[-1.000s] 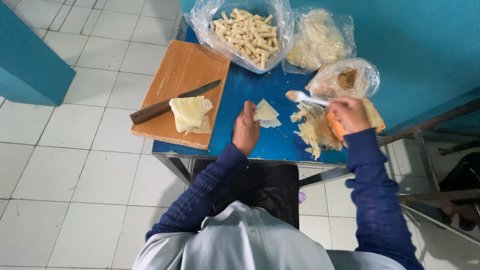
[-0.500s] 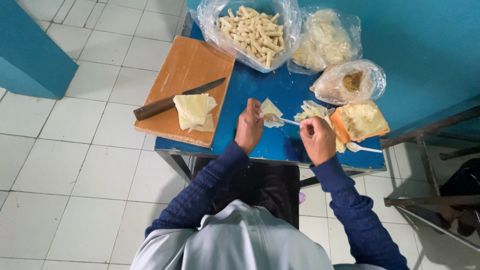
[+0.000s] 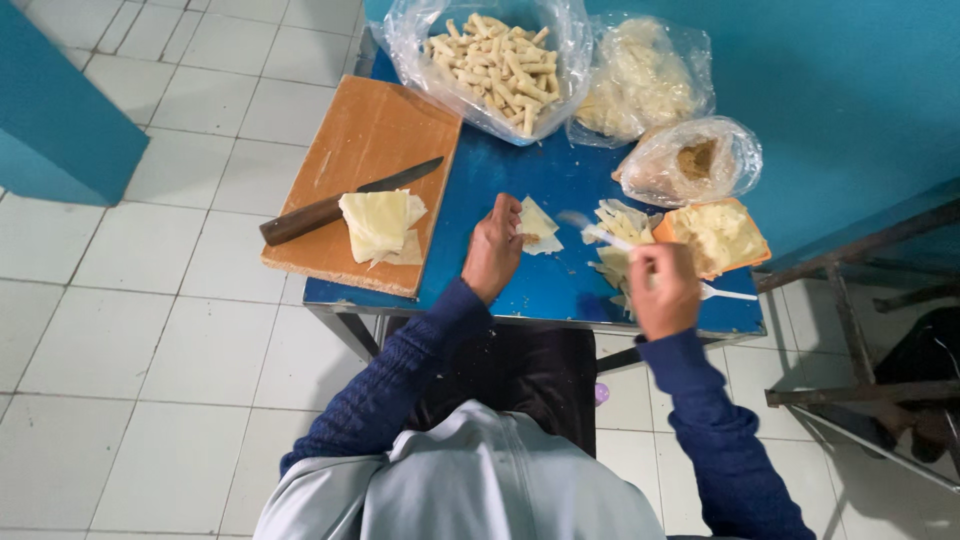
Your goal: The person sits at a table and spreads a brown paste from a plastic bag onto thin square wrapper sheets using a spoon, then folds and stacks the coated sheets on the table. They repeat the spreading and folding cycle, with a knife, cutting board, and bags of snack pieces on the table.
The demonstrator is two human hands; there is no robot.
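Note:
My left hand [image 3: 494,248] rests on the blue table [image 3: 520,170], its fingers on a pale triangular wrapper sheet [image 3: 538,226] with a small dab of filling. My right hand [image 3: 663,288] grips a white plastic spoon [image 3: 600,232], whose blurred bowl hangs between the sheet and a loose pile of cut wrappers [image 3: 618,240]. Just right of that pile sits an orange tray of pale filling [image 3: 716,236], with a second white utensil [image 3: 728,294] lying by its near edge.
A wooden cutting board [image 3: 360,150] at the left carries a stack of wrappers [image 3: 378,224] and a dark-handled knife [image 3: 335,206]. Behind stand a clear bag of rolled sticks [image 3: 494,58], a bag of pale shreds [image 3: 640,80] and a bag of brown crumbs [image 3: 690,164]. Metal frame at right.
My right hand carried the spoon from the tray side to the sheet under my left hand, then drew back right and nearer. My left hand stayed on the sheet.

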